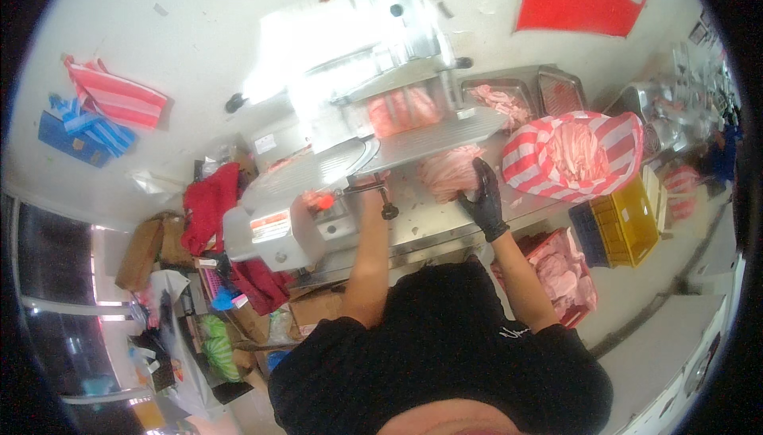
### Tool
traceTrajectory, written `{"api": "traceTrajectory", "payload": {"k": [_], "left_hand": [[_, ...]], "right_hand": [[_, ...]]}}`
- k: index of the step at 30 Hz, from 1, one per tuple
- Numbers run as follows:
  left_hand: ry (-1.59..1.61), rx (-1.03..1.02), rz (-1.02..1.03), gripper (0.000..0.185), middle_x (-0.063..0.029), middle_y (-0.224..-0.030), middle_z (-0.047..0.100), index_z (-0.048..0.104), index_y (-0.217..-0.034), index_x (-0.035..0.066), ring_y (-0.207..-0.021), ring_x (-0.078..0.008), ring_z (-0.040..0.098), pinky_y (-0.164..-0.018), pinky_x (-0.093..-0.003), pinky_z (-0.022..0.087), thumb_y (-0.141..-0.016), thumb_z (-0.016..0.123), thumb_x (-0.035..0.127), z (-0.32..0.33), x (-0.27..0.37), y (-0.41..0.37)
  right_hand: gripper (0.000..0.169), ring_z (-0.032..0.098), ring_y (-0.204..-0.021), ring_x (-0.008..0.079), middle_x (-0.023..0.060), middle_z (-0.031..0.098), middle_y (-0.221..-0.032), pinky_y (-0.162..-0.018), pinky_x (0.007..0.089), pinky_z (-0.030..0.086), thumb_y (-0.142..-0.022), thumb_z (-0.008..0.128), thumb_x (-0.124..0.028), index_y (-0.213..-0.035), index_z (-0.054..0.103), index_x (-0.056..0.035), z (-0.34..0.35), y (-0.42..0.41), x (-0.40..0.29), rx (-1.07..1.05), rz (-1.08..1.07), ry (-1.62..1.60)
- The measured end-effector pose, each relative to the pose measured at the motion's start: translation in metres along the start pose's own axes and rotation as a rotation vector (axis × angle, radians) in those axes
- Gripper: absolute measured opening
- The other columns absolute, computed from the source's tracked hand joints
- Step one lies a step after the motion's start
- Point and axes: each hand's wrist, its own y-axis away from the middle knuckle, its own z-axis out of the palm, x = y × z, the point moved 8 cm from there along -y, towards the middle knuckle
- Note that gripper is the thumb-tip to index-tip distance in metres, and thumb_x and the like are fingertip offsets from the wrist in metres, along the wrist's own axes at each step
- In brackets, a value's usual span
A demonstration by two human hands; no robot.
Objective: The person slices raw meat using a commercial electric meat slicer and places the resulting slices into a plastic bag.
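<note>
My right hand (486,199), in a black glove, rests with thumb and fingers spread against the right side of a pile of sliced meat (450,174) on the steel table. My left forearm reaches under the electric meat slicer (337,163); the hand itself is hidden beneath the machine's plate, so its hold cannot be seen. A block of meat (404,111) lies on the slicer's carriage. Right of my right hand, more meat strips (577,151) fill an open red-and-white striped bag (521,166).
Metal trays with meat (501,98) stand behind the striped bag. Below the table's right end are a red crate of meat (560,277) and a yellow plastic crate (632,220). A dark red cloth (208,208) and cardboard boxes (143,253) are at the left. The slicer's black knob (389,212) sticks out near my left forearm.
</note>
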Motion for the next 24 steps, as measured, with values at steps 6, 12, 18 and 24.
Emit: {"api": "traceTrajectory", "payload": {"k": [6, 12, 18, 24], "left_hand": [[0.023, -0.032, 0.018, 0.031, -0.0031, -0.093, 0.059, 0.058, -0.121, 0.006, -0.073, -0.0136, 0.05, -0.064, -0.0263, 0.045, -0.092, 0.061, 0.014, 0.007, 0.009, -0.008], [0.093, -0.132, -0.049, 0.029, -0.0025, -0.087, 0.057, 0.059, -0.119, 0.004, -0.071, -0.0133, 0.047, -0.06, -0.0244, 0.042, -0.094, 0.061, 0.018, 0.026, -0.011, -0.008], [0.235, -0.45, -0.166, 0.028, -0.0019, -0.081, 0.056, 0.06, -0.116, 0.003, -0.068, -0.0131, 0.044, -0.055, -0.0226, 0.038, -0.096, 0.06, 0.023, 0.049, -0.012, 0.001], [0.115, -0.222, -0.079, 0.031, -0.0046, -0.094, 0.062, 0.059, -0.118, 0.009, -0.063, -0.0123, 0.045, -0.05, -0.0194, 0.038, -0.09, 0.062, 0.023, 0.034, 0.0, 0.005]], "right_hand": [[0.084, 0.043, -0.133, 0.0403, 0.0217, 0.047, -0.144, -0.113, 0.0476, 0.035, -0.073, 0.082, -0.019, -0.145, 0.041, -0.0024, 0.001, -0.002, -0.002, 0.006, 0.001, -0.019], [0.084, 0.043, -0.133, 0.041, 0.0231, 0.047, -0.143, -0.113, 0.0483, 0.034, -0.074, 0.081, -0.021, -0.145, 0.041, -0.001, -0.002, -0.003, 0.0, 0.022, -0.008, -0.006], [0.082, 0.043, -0.134, 0.0411, 0.0241, 0.048, -0.143, -0.114, 0.0485, 0.033, -0.076, 0.08, -0.028, -0.144, 0.042, 0.0008, 0.01, 0.004, 0.007, 0.051, -0.095, 0.0], [0.084, 0.045, -0.133, 0.0391, 0.0219, 0.048, -0.143, -0.111, 0.0471, 0.036, -0.075, 0.082, -0.026, -0.145, 0.041, -0.0025, 0.004, 0.003, 0.009, 0.039, -0.035, 0.007]]}}
